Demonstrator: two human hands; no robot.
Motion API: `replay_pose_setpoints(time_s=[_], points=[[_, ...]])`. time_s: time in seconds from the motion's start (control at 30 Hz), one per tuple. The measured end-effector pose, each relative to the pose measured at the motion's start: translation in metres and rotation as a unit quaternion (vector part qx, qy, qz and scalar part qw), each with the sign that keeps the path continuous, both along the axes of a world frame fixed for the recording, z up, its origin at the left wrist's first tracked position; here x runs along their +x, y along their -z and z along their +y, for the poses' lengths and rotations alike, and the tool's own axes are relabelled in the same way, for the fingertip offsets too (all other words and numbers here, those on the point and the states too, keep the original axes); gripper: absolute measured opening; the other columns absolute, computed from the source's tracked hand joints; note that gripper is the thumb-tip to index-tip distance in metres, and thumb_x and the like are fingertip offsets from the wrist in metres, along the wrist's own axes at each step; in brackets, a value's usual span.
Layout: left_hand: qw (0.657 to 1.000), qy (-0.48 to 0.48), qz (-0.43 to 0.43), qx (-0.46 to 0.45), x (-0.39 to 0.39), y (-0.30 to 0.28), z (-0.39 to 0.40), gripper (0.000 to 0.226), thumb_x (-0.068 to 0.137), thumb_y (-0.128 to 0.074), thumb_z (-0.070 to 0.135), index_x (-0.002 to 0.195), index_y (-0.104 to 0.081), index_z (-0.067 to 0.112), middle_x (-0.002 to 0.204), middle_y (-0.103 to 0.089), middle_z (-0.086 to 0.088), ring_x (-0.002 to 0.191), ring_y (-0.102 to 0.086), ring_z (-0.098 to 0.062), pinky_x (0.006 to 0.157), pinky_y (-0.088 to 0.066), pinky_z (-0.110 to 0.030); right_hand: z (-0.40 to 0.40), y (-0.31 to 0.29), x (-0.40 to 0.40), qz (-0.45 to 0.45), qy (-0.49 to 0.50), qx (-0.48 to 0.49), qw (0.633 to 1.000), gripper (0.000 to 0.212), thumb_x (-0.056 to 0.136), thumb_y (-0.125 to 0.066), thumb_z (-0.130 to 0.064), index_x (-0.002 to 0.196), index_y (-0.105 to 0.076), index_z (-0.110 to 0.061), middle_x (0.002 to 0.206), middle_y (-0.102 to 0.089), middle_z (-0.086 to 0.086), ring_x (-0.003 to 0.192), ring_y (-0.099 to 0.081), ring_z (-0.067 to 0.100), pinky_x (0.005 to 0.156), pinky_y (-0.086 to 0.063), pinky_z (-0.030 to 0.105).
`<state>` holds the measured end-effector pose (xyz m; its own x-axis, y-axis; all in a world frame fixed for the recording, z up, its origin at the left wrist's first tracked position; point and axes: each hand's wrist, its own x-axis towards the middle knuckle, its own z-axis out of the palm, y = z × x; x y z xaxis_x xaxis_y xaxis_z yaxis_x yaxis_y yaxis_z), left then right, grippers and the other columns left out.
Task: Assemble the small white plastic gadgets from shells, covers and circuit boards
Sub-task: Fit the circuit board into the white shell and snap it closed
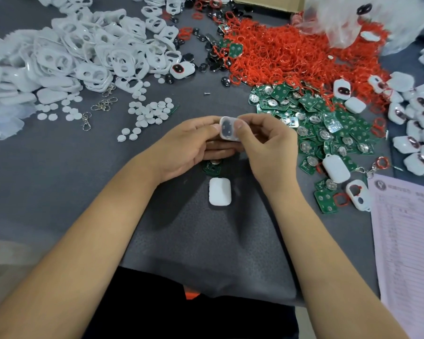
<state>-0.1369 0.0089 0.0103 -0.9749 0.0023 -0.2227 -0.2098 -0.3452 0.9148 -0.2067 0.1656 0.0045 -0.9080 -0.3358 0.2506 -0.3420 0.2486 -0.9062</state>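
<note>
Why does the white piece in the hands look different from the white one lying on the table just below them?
The held shell is up in the air, pinched by the left hand and right hand; the white cover lies untouched on the table. The held shell shows dark openings on its face; the white cover looks plain and smooth. Both are small, white, rounded rectangles.

Both bare forearms are reaching forward over the worktop, meeting at the middle. The left hand and right hand are facing each other, thumbs and curled fingers pinching a small white shell between them, palms turned inward.
</note>
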Motion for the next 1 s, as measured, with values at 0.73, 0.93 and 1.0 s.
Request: replay_pose_setpoints(time_s=[0.73,0.93,1.0], points=[[1.0,0.005,0.005,-0.003,-0.0015,0.0027,-0.0007,0.035,0.113,-0.034,0.011,0.134,-0.062,0.006,0.125,-0.073,-0.012,0.114,-0.072,-0.021,0.096,-0.058,-0.031,-0.005,0.0028,0.0011,0.024,0.024,0.003,0.999,0.01,0.091,-0.078,-0.026,0.091,-0.073,-0.018,0.079,-0.073,-0.008,0.067,-0.066,0.004,0.063,-0.049,0.019],[1.0,0.0,0.002,-0.001,-0.0017,0.0022,-0.0006,0.033,0.112,-0.037,0.01,0.128,-0.066,0.009,0.117,-0.075,-0.007,0.107,-0.073,-0.019,0.092,-0.059,-0.03,-0.0042,0.0013,0.0057,0.076,0.039,0.04,0.996,0.007,0.09,-0.077,-0.028,0.086,-0.071,-0.03,0.072,-0.066,-0.014,0.062,-0.058,0.007,0.06,-0.044,0.02],[1.0,0.0,0.003,0.002,-0.0017,0.0016,-0.0005,0.034,0.112,-0.035,0.009,0.129,-0.065,0.008,0.117,-0.074,-0.009,0.107,-0.072,-0.019,0.092,-0.059,-0.031,-0.0047,0.0,0.0067,0.082,0.04,0.048,0.995,0.008,0.089,-0.077,-0.03,0.084,-0.071,-0.031,0.07,-0.062,-0.013,0.06,-0.055,0.008,0.058,-0.043,0.021]])
